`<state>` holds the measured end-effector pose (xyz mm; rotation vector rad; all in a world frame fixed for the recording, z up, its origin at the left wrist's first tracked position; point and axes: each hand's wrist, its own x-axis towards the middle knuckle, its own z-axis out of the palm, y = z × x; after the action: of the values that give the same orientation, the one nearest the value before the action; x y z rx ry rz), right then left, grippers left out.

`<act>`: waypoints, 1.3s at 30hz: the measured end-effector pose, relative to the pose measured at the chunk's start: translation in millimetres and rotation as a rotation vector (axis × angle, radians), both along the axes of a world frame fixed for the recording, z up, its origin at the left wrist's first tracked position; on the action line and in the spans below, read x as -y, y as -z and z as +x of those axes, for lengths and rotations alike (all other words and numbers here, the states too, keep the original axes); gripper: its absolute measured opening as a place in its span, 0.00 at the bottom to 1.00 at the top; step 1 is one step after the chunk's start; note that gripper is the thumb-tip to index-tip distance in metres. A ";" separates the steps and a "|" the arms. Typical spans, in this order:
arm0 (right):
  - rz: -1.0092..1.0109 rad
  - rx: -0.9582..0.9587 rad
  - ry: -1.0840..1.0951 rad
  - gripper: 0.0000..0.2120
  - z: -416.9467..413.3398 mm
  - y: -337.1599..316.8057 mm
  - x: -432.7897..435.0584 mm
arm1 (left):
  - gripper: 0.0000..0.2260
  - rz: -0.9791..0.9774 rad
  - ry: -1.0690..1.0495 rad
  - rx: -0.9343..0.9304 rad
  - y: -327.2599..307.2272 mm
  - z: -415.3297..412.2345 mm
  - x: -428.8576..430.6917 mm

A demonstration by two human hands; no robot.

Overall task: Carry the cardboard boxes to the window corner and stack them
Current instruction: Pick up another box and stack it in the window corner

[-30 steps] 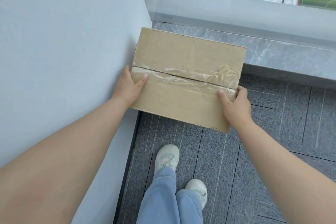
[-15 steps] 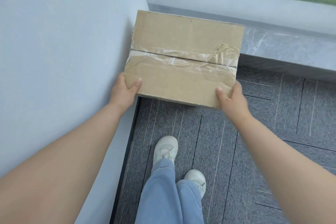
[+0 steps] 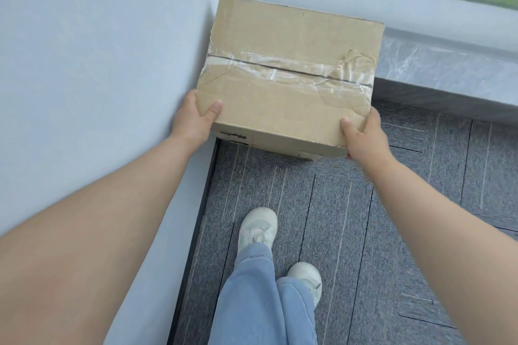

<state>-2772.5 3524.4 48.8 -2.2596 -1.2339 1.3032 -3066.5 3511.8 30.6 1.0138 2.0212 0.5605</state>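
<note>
Cardboard box (image 3: 288, 75) in corner, left hand (image 3: 193, 117) and right hand (image 3: 364, 134) grip holding near corners, wall (image 3: 98, 50) left, window ledge (image 3: 448, 64) behind, carpet (image 3: 364, 232) below

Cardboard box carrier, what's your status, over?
Left hand and right hand grip cardboard box at near corners. Box in window corner. Path clear.

Cardboard box (image 3: 288, 75): one, closed, with one strip of clear tape (image 3: 288, 71) along its top seam.
Hands: two, left hand (image 3: 196, 117) and right hand (image 3: 364, 137), one at each near corner of the box.
White shoes: two, one (image 3: 258, 228) ahead, one (image 3: 305, 277) behind, both on the grey carpet floor (image 3: 350, 232).
Blue trouser legs (image 3: 266, 302): two.
Stone window sill (image 3: 448, 64): one.
Wall (image 3: 98, 50): one.
</note>
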 end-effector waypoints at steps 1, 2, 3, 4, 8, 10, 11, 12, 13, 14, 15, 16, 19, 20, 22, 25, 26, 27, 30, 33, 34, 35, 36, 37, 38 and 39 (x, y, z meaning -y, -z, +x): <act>0.004 0.000 0.004 0.29 -0.9 -0.1 -0.8 | 0.25 0.006 -0.007 -0.006 0.3 0.1 -0.7; 0.008 -0.003 0.007 0.29 -2.0 -0.1 -1.2 | 0.26 0.015 -0.019 -0.018 0.9 0.8 -1.9; 0.011 -0.005 0.007 0.29 -3.1 0.1 -1.5 | 0.26 0.028 -0.033 -0.032 0.7 2.7 -3.4; 0.016 -0.005 0.011 0.29 -4.0 0.7 -1.9 | 0.26 0.041 -0.049 -0.042 0.4 4.8 -5.4; 0.024 0.006 0.026 0.30 -6.0 1.0 -6.3 | 0.26 0.059 -0.075 -0.039 2.1 10.2 -10.0; 0.014 0.006 0.011 0.30 -6.0 1.7 -7.9 | 0.28 0.055 -0.093 -0.043 4.3 11.1 -10.9; 0.009 0.005 0.003 0.30 -6.0 1.8 -8.1 | 0.28 0.055 -0.100 -0.053 4.5 11.4 -11.0; 0.003 0.005 -0.003 0.31 -5.8 1.7 -7.9 | 0.28 0.056 -0.104 -0.064 4.4 12.0 -10.9; -0.003 0.010 -0.007 0.31 -5.2 1.9 -7.5 | 0.28 0.056 -0.104 -0.072 4.2 12.5 -10.7; -0.006 0.016 -0.009 0.31 -4.5 2.3 -6.6 | 0.28 0.056 -0.102 -0.077 3.9 12.8 -10.3; -0.008 0.021 -0.009 0.31 -3.9 2.1 -5.1 | 0.28 0.055 -0.097 -0.078 3.7 12.9 -9.5; -0.007 0.022 -0.009 0.31 -3.5 2.0 -3.4 | 0.28 0.054 -0.093 -0.078 3.2 13.1 -8.5; -0.008 0.017 -0.003 0.30 -2.4 1.9 0.6 | 0.28 0.042 -0.084 -0.093 2.1 13.8 -4.7; -0.008 0.015 -0.001 0.30 -2.2 1.8 1.4 | 0.28 0.038 -0.085 -0.093 1.9 14.2 -3.7; -0.009 0.016 -0.001 0.30 -2.3 1.1 1.4 | 0.28 0.039 -0.091 -0.087 1.7 15.2 -3.2; -0.014 0.013 0.001 0.30 -3.3 0.9 1.0 | 0.28 0.030 -0.096 -0.099 2.8 13.5 -3.2; -0.018 0.011 0.004 0.31 -3.7 0.6 1.7 | 0.28 0.025 -0.095 -0.099 3.2 13.0 -3.1; -0.021 0.007 0.006 0.31 -4.0 0.1 2.6 | 0.29 0.022 -0.093 -0.097 3.4 12.6 -3.1; -0.016 -0.008 0.015 0.31 -5.6 -1.0 4.3 | 0.28 -0.003 -0.078 -0.100 3.3 11.7 -2.6; -0.021 -0.003 0.014 0.31 -6.3 -1.3 4.1 | 0.28 -0.025 -0.064 -0.119 1.1 12.5 -3.7; -0.022 -0.002 0.014 0.31 -6.1 -1.9 3.7 | 0.28 -0.038 -0.055 -0.133 -0.9 13.6 -3.8; -0.021 -0.001 0.015 0.31 -5.6 -3.1 3.0 | 0.28 -0.052 -0.045 -0.149 -3.1 14.5 -4.0; -0.025 0.002 0.014 0.31 -4.9 -5.4 2.8 | 0.28 -0.064 -0.038 -0.161 -5.4 15.5 -4.0; -0.038 0.008 0.009 0.31 -4.3 -8.9 3.0 | 0.27 -0.076 -0.039 -0.166 -8.6 16.1 -3.9; -0.058 0.018 -0.002 0.32 -3.6 -13.8 3.9 | 0.27 -0.091 -0.046 -0.168 -13.5 17.0 -3.8; -0.078 0.029 -0.020 0.33 -2.5 -20.2 5.6 | 0.27 -0.114 -0.053 -0.172 -20.4 18.3 -3.6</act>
<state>-2775.0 3518.8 69.0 -2.3329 -1.2391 1.3525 -3048.2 3515.4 51.1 0.9702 2.2101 0.3922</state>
